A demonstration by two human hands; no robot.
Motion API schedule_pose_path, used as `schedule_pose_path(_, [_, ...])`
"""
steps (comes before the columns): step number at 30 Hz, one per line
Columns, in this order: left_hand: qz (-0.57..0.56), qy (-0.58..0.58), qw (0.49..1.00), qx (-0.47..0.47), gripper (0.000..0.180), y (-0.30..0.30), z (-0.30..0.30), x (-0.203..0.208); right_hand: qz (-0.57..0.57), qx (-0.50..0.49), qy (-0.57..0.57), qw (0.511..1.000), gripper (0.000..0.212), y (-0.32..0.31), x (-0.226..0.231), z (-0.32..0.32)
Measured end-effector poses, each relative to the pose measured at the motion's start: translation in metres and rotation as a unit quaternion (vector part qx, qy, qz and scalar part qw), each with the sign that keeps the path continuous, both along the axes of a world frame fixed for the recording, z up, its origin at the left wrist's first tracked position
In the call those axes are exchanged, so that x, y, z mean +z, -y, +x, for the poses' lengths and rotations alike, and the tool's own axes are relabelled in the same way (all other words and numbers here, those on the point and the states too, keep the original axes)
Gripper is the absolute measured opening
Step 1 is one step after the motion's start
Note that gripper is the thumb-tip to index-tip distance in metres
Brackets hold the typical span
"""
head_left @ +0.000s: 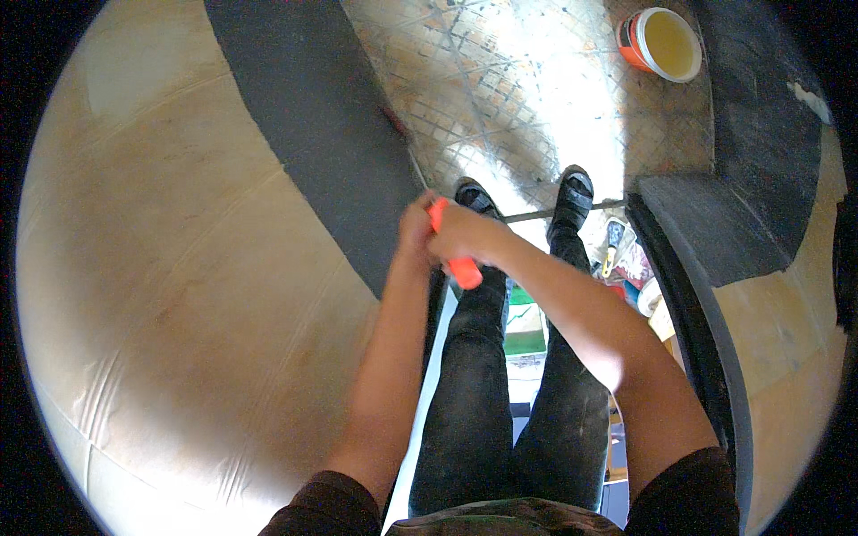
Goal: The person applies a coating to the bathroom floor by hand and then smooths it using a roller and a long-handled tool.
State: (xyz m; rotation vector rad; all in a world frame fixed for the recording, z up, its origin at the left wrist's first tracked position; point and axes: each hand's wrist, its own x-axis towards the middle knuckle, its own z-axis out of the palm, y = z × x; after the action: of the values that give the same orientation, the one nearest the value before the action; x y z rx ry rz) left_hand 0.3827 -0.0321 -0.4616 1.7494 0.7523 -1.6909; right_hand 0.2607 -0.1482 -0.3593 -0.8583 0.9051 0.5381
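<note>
In front of my legs, my two hands meet over the edge of a dark grey strip (pixel 313 134). My right hand (pixel 472 237) is wrapped round a bright orange-red handle (pixel 465 272), whose thick round end sticks out below the fist. More of the orange shows between the hands; the working end is hidden, so its kind is unclear. My left hand (pixel 414 225) is curled close against the upper end of the handle, its fingers slightly blurred. What it pinches cannot be made out.
A large beige, creased surface (pixel 179 268) fills the left. Beyond my sandalled feet (pixel 574 189) lies a speckled tiled floor (pixel 500 80). At the far right stands an orange-and-white bucket (pixel 668 45) with yellowish contents. A paintbrush (pixel 613 246) lies among clutter beside my right leg, near a dark-edged panel (pixel 715 223).
</note>
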Motion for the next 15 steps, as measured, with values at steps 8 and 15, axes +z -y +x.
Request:
schedule_pose_path(8, [-0.002, -0.036, 0.993, 0.113, 0.041, -0.036, -0.091, 0.168, 0.003, 0.058, 0.034, 0.998, 0.04, -0.12, 0.104, -0.111])
schedule_pose_path(15, [-0.015, 0.002, 0.968, 0.252, 0.037, -0.047, -0.066, 0.219, 0.052, 0.102, -0.033, 0.993, 0.037, -0.131, 0.214, -0.149])
